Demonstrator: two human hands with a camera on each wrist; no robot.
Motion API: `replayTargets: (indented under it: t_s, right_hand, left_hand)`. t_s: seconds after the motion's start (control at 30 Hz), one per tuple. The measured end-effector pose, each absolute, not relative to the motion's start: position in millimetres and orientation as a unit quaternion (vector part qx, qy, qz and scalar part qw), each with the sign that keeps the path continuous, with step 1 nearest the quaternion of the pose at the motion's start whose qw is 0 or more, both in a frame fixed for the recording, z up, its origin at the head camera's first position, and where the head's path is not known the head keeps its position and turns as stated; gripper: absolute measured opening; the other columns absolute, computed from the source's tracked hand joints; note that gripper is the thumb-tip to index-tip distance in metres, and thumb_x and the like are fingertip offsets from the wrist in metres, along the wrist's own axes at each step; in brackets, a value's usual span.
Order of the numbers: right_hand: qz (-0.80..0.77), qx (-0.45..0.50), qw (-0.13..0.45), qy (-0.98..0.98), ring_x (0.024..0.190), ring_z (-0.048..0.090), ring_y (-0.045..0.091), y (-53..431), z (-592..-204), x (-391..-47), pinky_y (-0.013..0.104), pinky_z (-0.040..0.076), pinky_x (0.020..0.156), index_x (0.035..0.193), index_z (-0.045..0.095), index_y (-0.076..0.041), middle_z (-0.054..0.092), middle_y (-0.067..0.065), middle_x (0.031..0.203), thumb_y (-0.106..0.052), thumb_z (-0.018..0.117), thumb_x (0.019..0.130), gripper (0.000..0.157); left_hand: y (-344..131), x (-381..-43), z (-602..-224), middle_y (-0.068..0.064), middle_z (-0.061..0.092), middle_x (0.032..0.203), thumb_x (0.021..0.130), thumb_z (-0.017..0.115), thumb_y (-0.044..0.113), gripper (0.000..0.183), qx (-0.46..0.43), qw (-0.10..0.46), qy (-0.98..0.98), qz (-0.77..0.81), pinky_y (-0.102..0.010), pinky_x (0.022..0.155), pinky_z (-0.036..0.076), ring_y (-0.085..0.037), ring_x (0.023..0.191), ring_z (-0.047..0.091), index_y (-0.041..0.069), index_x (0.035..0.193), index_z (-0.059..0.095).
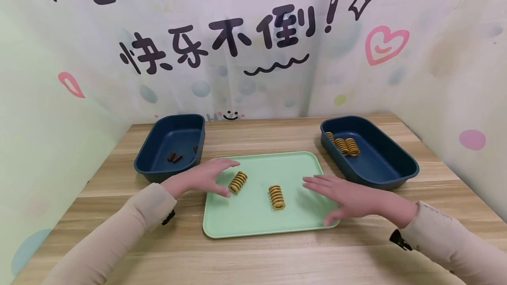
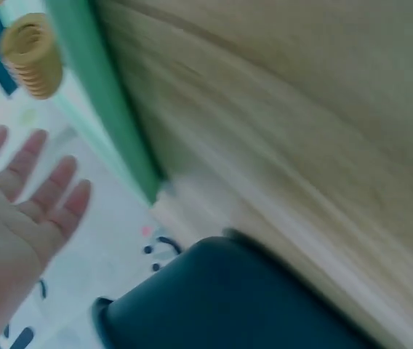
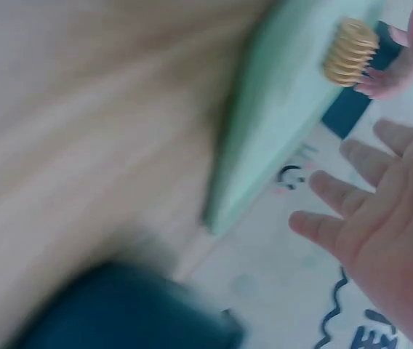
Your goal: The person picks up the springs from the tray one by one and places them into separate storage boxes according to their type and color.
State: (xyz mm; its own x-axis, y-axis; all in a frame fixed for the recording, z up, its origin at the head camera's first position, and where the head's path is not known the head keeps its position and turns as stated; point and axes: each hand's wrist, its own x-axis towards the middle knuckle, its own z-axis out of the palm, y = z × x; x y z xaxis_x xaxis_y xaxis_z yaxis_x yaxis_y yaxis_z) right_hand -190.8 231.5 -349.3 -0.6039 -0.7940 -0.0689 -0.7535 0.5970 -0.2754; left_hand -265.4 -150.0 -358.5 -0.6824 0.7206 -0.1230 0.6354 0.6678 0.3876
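Observation:
Two gold coil springs lie on a pale green tray [image 1: 253,225], a left one [image 1: 238,182] and a middle one [image 1: 276,197]. My left hand [image 1: 203,176] hovers over the tray's left edge, thumb and fingers spread on the near side of the left spring, holding nothing. At the tray's right side, my right hand [image 1: 340,195] is held with fingers extended toward the middle spring and nothing in its grasp. Straight, parted fingers show on the left hand [image 2: 17,203] in the left wrist view and on the right hand [image 3: 381,211] in the right wrist view.
Behind the left hand stands a dark blue bin [image 1: 170,120] with several small dark brown springs [image 1: 177,158] inside. Another blue bin [image 1: 396,179], back right, contains several gold springs [image 1: 351,147]. A printed cloth [image 1: 269,91] hangs behind the wooden table [image 1: 253,258].

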Motion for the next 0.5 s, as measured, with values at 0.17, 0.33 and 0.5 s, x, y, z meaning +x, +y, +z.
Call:
replayTargets:
  t_s: [0.17, 0.33, 0.5]
  right_hand:
    - [-0.11, -0.417, 0.068, 0.9, 0.132, 0.032, 0.033, 206, -337, -200, 0.05, 0.031, 0.101, 0.142, 0.03, -0.004, 0.032, 0.013, 0.146, -0.044, 0.067, 0.077, 0.085]
    - [-0.105, -0.399, 0.068, 0.908, 0.131, 0.035, 0.032, 184, -340, -206, 0.049, 0.032, 0.101, 0.14, 0.034, -0.005, 0.035, 0.012, 0.144, -0.047, 0.067, 0.076, 0.084]
    - [-0.083, -0.395, 0.072, 0.912, 0.129, 0.037, 0.033, 167, -344, -213, 0.05, 0.028, 0.104, 0.139, 0.037, -0.005, 0.038, 0.012, 0.143, -0.05, 0.068, 0.075, 0.084]
  left_hand:
    - [-157, -243, -351, -0.012, 0.033, 0.145, 0.072, 0.072, 0.049, 0.091, 0.358, 0.112, 0.915, 0.146, -0.05, 0.104, 0.026, -0.034, 0.134, 0.026, 0.012, 0.143, 0.029]
    - [-164, -215, -349, -0.014, 0.032, 0.144, 0.071, 0.07, 0.054, 0.092, 0.406, 0.072, 0.905, 0.104, -0.052, 0.102, 0.028, -0.036, 0.132, 0.029, 0.011, 0.142, 0.031]
    - [-166, -189, -354, -0.013, 0.021, 0.15, 0.072, 0.065, 0.059, 0.092, 0.474, 0.084, 0.874, 0.064, -0.058, 0.102, 0.023, -0.042, 0.135, 0.015, 0.014, 0.143, 0.029]
